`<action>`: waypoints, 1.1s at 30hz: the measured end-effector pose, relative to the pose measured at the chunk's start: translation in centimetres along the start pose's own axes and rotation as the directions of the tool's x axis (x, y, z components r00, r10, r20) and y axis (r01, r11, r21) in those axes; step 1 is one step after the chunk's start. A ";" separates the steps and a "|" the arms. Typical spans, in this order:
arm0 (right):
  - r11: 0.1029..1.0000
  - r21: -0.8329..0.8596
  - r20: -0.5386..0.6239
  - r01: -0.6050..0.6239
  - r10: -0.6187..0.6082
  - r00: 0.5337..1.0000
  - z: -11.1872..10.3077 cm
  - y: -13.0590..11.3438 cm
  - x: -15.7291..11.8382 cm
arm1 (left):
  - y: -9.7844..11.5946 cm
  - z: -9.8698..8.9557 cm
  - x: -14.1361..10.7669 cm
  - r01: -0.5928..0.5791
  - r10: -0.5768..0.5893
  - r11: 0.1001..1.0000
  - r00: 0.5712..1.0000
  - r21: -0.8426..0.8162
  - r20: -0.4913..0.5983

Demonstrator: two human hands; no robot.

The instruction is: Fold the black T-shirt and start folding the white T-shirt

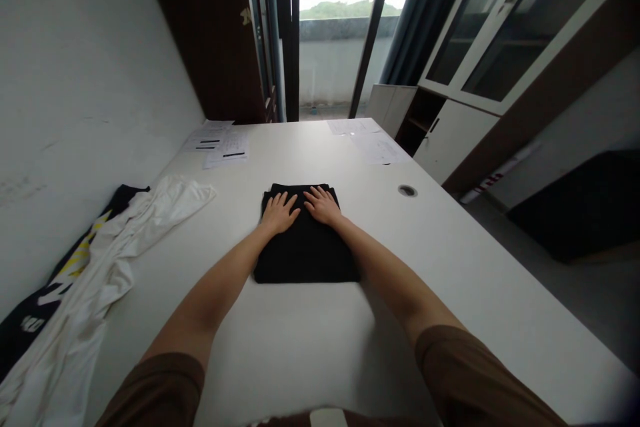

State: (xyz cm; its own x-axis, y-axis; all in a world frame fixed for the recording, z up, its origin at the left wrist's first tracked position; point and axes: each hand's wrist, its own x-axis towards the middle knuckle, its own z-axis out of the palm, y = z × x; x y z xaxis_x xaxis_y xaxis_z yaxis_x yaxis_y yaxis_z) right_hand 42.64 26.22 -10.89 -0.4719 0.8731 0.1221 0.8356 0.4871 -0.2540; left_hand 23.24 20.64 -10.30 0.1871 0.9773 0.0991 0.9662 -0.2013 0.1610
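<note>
A black garment (307, 253), folded into a compact rectangle, lies flat on the white table (300, 333). Its exact kind cannot be made out. My left hand (280, 213) rests palm down on the far left part of the cloth, fingers spread. On the far right part lies my right hand (323, 205), also flat with its fingers apart. Neither hand grips anything. A gap of black cloth shows between the two thumbs.
Along the left wall lie a white garment (113, 263) and a dark one with yellow and white print (75, 267). Paper sheets sit at the back left (227, 150) and back right (377, 147). A cable hole (407, 191) is at the right. Cabinets (465, 127) stand beyond.
</note>
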 end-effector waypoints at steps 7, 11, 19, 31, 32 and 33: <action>1.000 0.026 -0.026 -0.007 0.008 1.000 0.2 0.5 -0.5 | -1.6 -0.7 -2.7 -0.074 0.066 0.987 0.996 -0.141 -0.062; 0.999 0.034 -0.026 -0.005 0.006 1.000 0.0 0.2 -0.9 | -3.1 -2.5 -8.5 -0.105 -0.026 0.885 0.962 -0.453 -0.274; 0.999 0.037 0.080 -0.021 0.018 0.997 -0.8 -0.1 -0.4 | -1.0 -4.8 -21.4 0.143 -0.290 0.648 0.954 -0.748 -0.069; 0.967 0.101 0.160 0.235 -0.249 0.955 -1.0 -10.2 -0.9 | -1.6 -6.1 -23.1 0.048 -0.029 0.690 0.999 -0.722 0.038; 0.974 0.098 0.186 0.207 -0.222 0.957 -0.9 -10.8 -0.7 | -1.7 -6.2 -23.3 0.029 -0.008 0.713 0.999 -0.701 0.033; 0.980 0.086 0.211 0.180 -0.195 0.958 -0.7 -11.2 -0.6 | -1.7 -6.3 -23.5 0.020 -0.001 0.734 1.000 -0.679 0.029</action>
State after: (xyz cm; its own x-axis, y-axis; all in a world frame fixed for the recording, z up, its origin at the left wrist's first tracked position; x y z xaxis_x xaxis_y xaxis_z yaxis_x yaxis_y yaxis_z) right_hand 33.76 20.22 -7.48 -0.6742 0.7377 -0.0355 0.7092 0.6333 -0.3098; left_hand 16.11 -2.38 -6.72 0.1911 0.9790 0.0705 0.5925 -0.1723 0.7870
